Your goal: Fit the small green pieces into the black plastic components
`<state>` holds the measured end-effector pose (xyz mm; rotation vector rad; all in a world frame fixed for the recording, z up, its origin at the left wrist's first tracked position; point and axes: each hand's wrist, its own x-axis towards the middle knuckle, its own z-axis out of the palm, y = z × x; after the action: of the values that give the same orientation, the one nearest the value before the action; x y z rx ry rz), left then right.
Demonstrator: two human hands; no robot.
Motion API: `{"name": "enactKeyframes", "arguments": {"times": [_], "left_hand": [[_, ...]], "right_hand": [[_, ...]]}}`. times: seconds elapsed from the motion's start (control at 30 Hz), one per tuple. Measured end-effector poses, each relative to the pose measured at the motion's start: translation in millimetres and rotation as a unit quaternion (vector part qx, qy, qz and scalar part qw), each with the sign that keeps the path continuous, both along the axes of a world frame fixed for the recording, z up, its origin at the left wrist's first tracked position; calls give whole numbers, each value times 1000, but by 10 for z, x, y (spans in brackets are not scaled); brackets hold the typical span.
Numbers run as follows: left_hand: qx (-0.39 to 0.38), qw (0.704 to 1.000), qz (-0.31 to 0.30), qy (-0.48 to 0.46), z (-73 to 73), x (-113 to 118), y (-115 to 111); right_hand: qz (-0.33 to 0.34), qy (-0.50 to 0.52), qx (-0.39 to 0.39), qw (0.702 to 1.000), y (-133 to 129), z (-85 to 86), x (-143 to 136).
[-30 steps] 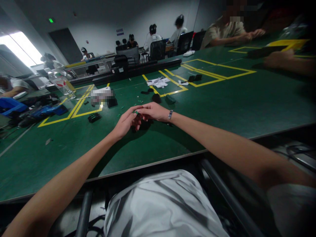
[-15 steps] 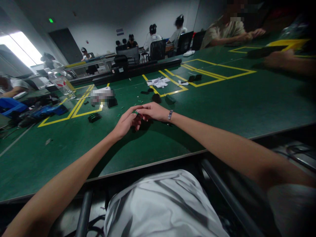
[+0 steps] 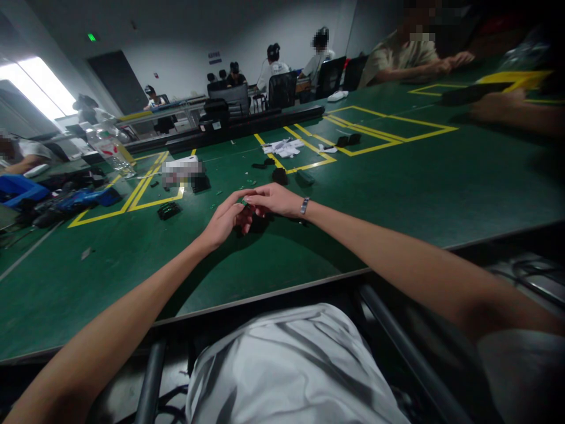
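Note:
Over the green table [image 3: 273, 259], my left hand [image 3: 225, 221] and my right hand [image 3: 276, 200] meet with their fingertips together. Both are closed around a small dark piece with a green part [image 3: 245, 204], mostly covered by the fingers; its exact kind cannot be made out. A watch or bracelet [image 3: 304, 205] is on my right wrist. Just beyond the hands lie several tiny green bits [image 3: 219, 192] and a round black piece [image 3: 279, 175]. Left of my left hand sits a black and green block [image 3: 169, 210].
White paper strips [image 3: 283, 147] lie in a yellow-taped area. A clear bottle [image 3: 115, 154], a pale box [image 3: 180, 169] and a blue tray with dark items [image 3: 24, 189] stand at the left. A co-worker's hand [image 3: 498, 109] is at the right; other people sit farther back.
Almost nothing differs. Both hands stay in place around the small piece, with at most a slight shift of the fingers.

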<state>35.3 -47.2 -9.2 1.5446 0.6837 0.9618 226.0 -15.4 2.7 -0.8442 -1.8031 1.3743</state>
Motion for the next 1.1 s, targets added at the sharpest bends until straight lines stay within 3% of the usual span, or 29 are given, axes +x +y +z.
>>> {"name": "enactKeyframes", "arguments": {"times": [1.1], "left_hand": [[-8,1000,-4,2,10,-4,0]], "right_hand": [[16,-18,31,999,52,-49,32]]}}
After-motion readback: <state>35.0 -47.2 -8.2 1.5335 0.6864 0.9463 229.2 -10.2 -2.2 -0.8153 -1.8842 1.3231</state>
